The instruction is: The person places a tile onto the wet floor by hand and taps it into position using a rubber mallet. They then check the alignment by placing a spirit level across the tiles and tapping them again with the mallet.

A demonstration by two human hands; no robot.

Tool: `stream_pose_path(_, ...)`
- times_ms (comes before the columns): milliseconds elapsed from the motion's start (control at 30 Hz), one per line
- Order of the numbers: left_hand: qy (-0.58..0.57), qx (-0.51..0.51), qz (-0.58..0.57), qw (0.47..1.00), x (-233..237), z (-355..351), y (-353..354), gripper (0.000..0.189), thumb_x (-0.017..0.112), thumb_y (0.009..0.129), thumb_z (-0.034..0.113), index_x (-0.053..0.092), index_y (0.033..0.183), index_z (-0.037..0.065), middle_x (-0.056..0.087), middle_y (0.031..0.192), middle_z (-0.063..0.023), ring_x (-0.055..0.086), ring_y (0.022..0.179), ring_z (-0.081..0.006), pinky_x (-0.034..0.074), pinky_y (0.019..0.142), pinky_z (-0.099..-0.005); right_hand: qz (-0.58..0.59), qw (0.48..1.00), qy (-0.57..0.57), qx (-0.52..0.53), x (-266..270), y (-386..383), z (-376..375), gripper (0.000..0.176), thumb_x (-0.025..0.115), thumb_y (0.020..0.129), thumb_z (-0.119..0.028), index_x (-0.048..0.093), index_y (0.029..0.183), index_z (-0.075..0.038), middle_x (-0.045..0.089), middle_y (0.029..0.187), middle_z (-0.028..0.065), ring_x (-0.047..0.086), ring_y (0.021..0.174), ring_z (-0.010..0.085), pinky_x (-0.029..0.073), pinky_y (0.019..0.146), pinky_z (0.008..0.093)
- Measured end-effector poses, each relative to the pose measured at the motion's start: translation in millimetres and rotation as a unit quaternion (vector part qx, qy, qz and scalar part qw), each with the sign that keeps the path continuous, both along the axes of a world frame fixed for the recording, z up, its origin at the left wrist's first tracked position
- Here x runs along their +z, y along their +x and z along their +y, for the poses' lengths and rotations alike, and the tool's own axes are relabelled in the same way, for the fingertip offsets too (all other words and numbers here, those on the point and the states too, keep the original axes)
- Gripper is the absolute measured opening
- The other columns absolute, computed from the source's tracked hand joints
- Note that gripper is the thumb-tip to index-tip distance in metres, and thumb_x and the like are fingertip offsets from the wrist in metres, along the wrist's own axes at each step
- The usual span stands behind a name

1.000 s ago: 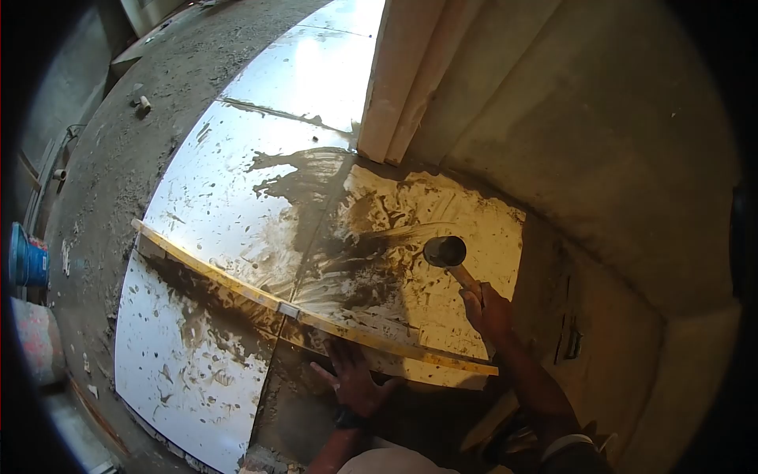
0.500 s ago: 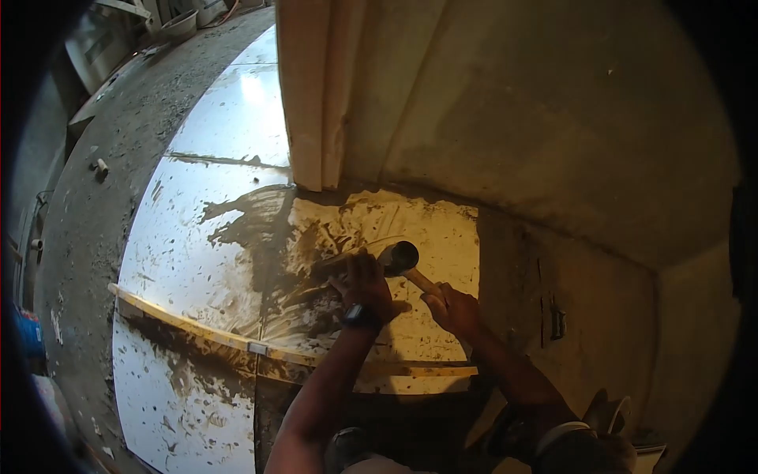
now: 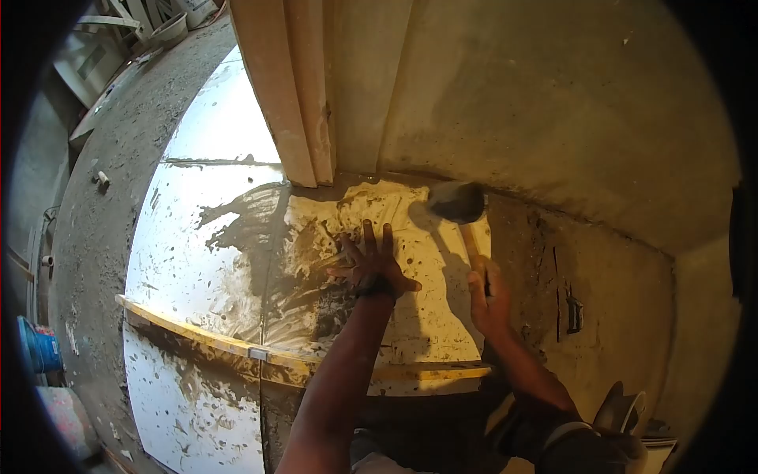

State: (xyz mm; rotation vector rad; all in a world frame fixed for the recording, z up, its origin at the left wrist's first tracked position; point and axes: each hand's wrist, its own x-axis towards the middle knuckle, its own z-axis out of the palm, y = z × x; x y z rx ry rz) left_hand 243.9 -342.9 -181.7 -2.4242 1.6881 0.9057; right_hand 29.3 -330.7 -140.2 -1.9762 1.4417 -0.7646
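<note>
A mallet with a dark, slightly blurred head (image 3: 456, 203) and a wooden handle is held in my right hand (image 3: 489, 304), its head above the tile's back right corner. Fingers spread, my left hand (image 3: 373, 265) lies on the mud-smeared tile (image 3: 418, 316) and holds nothing. A dark band circles that wrist. Across the tiles, near my forearms, runs a long yellow level (image 3: 197, 333).
White tiles (image 3: 193, 403) with mortar smears extend left. A wooden door frame (image 3: 296, 95) and a wall (image 3: 537, 103) stand behind. Rough floor lies beyond the tiles, with a blue bucket (image 3: 41, 345) at far left. A trowel-like tool (image 3: 575, 316) is at right.
The mallet has moved up and to the right with my right hand, away from my left hand. My left hand's fingers have spread out on the tile. The view has shifted slightly.
</note>
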Motion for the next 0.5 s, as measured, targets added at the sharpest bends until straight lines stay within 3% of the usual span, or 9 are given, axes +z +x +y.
stream_pose_path(33, 0.011, 0.004, -0.007, 1.0, 0, -1, -1, 0.131, 0.078, 0.061, 0.074, 0.005, 0.161, 0.032, -0.007, 0.169, -0.0045, -0.014, 0.148, -0.0512, 0.017, 0.099, -0.0883, -0.086, 0.994, -0.056, -0.02, 4, 3, 1, 0.041, 0.06, 0.101, -0.032, 0.058, 0.129, -0.001, 0.066, 0.087, 0.0164, 0.065, 0.072, 0.0244, 0.05, 0.067, 0.0356)
stream_pose_path(100, 0.028, 0.005, -0.022, 0.999, 2, -3, -3, 0.137, 0.079, 0.057, 0.077, 0.002, 0.161, 0.033, -0.007, 0.169, -0.0061, -0.017, 0.147, -0.0521, 0.014, 0.103, -0.0855, -0.103, 0.993, -0.047, -0.02, -26, -9, -5, 0.041, 0.061, 0.1, -0.027, 0.055, 0.131, -0.001, 0.066, 0.092, 0.0197, 0.067, 0.075, 0.029, 0.052, 0.068, 0.0366)
stream_pose_path(167, 0.044, 0.004, -0.018, 0.999, 16, -4, -4, 0.134, 0.079, 0.059, 0.074, 0.002, 0.161, 0.033, -0.01, 0.168, -0.0045, -0.016, 0.148, -0.0511, 0.017, 0.101, -0.0871, 0.103, 0.994, -0.036, 0.006, -51, -18, -13, 0.044, 0.061, 0.1, -0.027, 0.054, 0.133, 0.0, 0.067, 0.095, 0.0226, 0.068, 0.08, 0.034, 0.053, 0.071, 0.0401)
stream_pose_path(200, 0.062, 0.006, -0.017, 0.998, 21, -3, -3, 0.132, 0.079, 0.062, 0.072, 0.002, 0.161, 0.032, -0.012, 0.168, -0.0029, -0.015, 0.149, -0.0502, 0.02, 0.098, -0.0887, 0.132, 0.991, -0.009, 0.015, -44, -9, -14, 0.044, 0.06, 0.099, -0.029, 0.055, 0.133, -0.001, 0.067, 0.098, 0.0238, 0.069, 0.085, 0.0366, 0.054, 0.073, 0.0429)
stream_pose_path(300, 0.053, 0.024, -0.002, 0.998, 18, -3, -2, 0.135, 0.081, 0.059, 0.072, 0.002, 0.161, 0.032, -0.012, 0.168, -0.0029, -0.015, 0.149, -0.0495, 0.019, 0.098, -0.0887, 0.028, 0.999, -0.043, 0.016, -39, 3, -19, 0.046, 0.06, 0.099, -0.033, 0.056, 0.134, -0.002, 0.068, 0.096, 0.0237, 0.07, 0.085, 0.0358, 0.055, 0.072, 0.0439)
stream_pose_path(400, 0.055, 0.013, -0.013, 0.998, 14, -3, -2, 0.139, 0.079, 0.057, 0.077, -0.001, 0.161, 0.032, -0.014, 0.168, -0.004, -0.014, 0.148, -0.0518, 0.017, 0.098, -0.0889, 0.132, 0.991, 0.024, -0.007, -43, 10, -13, 0.047, 0.058, 0.1, -0.035, 0.056, 0.134, -0.003, 0.068, 0.096, 0.0228, 0.07, 0.086, 0.0355, 0.055, 0.073, 0.0439)
stream_pose_path(500, 0.055, 0.024, 0.003, 0.998, 20, -3, 0, 0.138, 0.079, 0.058, 0.076, -0.001, 0.161, 0.032, -0.014, 0.168, -0.0035, -0.013, 0.149, -0.0496, 0.019, 0.098, -0.0886, 0.129, 0.986, 0.102, 0.008, -35, 11, -14, 0.05, 0.058, 0.1, -0.035, 0.053, 0.138, -0.003, 0.069, 0.1, 0.0238, 0.07, 0.09, 0.0359, 0.054, 0.076, 0.044)
